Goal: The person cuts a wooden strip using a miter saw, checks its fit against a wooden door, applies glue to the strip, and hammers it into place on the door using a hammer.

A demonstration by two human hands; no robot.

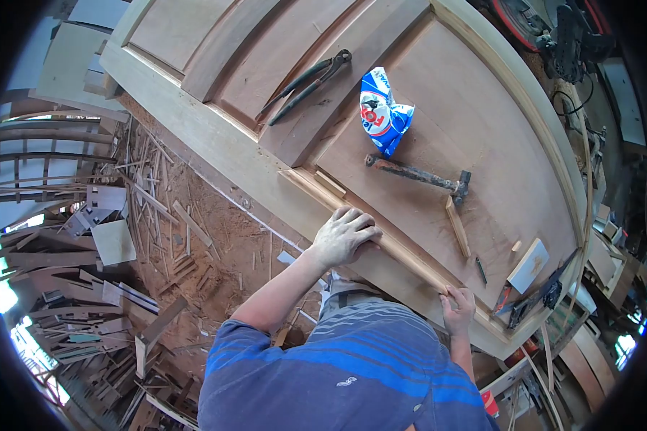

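A long wooden moulding strip [402, 254] lies along the near edge of a recessed panel in a large wooden door [266, 161]. My left hand [344, 236] is wrapped over the strip near its middle, fingers bent around it. Further right, my right hand [459, 309] pinches the strip near its right end. On the panel beyond rest a hammer [413, 172], a blue and white plastic bag [383, 115] and a loose wooden piece [457, 227]. Pincers [305, 86] with open handles lie across the door's rail at the upper left.
A white-topped block [528, 266], a dark pencil-like tool [481, 271] and a saw-like tool [543, 291] lie at the door's right end. Wood scraps [187, 230] and sawdust cover the floor at left. A machine with a red rim [514, 25] stands at the upper right.
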